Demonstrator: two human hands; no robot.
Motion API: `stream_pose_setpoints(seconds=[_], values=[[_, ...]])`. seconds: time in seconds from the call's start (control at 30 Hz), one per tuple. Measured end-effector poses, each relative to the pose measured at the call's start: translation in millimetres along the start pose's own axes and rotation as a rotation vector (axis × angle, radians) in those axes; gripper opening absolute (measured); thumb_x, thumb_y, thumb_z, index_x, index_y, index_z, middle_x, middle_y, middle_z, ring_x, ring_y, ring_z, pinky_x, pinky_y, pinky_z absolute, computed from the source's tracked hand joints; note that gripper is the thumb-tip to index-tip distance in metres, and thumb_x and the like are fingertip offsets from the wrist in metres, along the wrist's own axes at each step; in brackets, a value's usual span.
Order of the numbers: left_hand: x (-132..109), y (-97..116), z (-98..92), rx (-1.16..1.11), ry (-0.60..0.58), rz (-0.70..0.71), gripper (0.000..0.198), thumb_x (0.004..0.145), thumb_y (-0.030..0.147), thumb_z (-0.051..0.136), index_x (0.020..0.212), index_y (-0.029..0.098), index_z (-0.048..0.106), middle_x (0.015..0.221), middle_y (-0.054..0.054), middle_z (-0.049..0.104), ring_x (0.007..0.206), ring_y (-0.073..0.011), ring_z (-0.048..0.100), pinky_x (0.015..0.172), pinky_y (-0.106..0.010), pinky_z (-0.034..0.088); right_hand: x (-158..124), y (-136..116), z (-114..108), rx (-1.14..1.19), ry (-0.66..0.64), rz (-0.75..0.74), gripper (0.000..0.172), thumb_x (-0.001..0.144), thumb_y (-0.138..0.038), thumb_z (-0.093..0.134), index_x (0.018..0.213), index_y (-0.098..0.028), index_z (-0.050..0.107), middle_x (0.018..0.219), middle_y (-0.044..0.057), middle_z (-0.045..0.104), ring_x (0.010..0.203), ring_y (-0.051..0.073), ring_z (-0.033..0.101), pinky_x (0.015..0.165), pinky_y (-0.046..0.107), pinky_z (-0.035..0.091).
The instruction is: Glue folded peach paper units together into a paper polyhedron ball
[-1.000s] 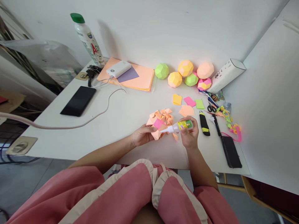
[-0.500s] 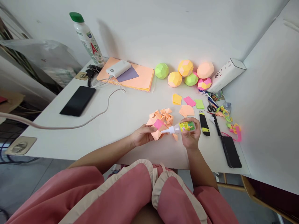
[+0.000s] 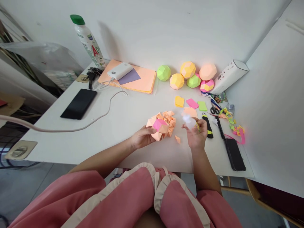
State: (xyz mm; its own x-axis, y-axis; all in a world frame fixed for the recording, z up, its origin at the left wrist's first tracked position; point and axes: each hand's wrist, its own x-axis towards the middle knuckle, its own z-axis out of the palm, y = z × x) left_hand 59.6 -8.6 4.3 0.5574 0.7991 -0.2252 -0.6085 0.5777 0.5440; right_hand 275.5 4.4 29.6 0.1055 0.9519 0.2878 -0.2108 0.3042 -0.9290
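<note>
My left hand [image 3: 143, 136] grips a folded paper piece [image 3: 158, 126] with a pink centre and peach flaps, thumb on its near left side. In my right hand [image 3: 197, 136] is a glue bottle [image 3: 190, 122], tipped upward and away from the paper; its nozzle is smeared by motion. Beyond and to the right of the held piece lies a heap of peach folded paper units [image 3: 171, 120], partly hidden by it. One loose peach unit [image 3: 177, 139] rests on the table between my hands.
Small paper squares [image 3: 180, 101] and finished paper balls [image 3: 177, 81] lie toward the wall. Right of my hand are a cutter knife [image 3: 208, 125], scissors [image 3: 215, 110] and a black case [image 3: 235, 154]. At left are a phone [image 3: 79, 104], a cable and a bottle [image 3: 89, 44].
My right hand has drawn the glue bottle off the paper piece and tilted its nozzle up. In my left hand the piece has turned, so more of its pink centre shows.
</note>
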Motion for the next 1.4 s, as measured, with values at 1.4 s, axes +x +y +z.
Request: stream_pose_setpoints(seconds=[1.4], values=[[-6,8,1.7,0.090,0.073,0.152,0.028,0.068,0.026,0.061,0.091,0.012,0.068,0.088,-0.010,0.071,0.090,-0.0285,0.064,0.080,-0.039,0.047,33,64,-54,-0.633,0.185,0.305,0.072,0.065,-0.026,0.065,0.130,-0.018,0.035,0.131,0.015,0.050,0.121,0.024,0.053,0.102,0.042,0.043]])
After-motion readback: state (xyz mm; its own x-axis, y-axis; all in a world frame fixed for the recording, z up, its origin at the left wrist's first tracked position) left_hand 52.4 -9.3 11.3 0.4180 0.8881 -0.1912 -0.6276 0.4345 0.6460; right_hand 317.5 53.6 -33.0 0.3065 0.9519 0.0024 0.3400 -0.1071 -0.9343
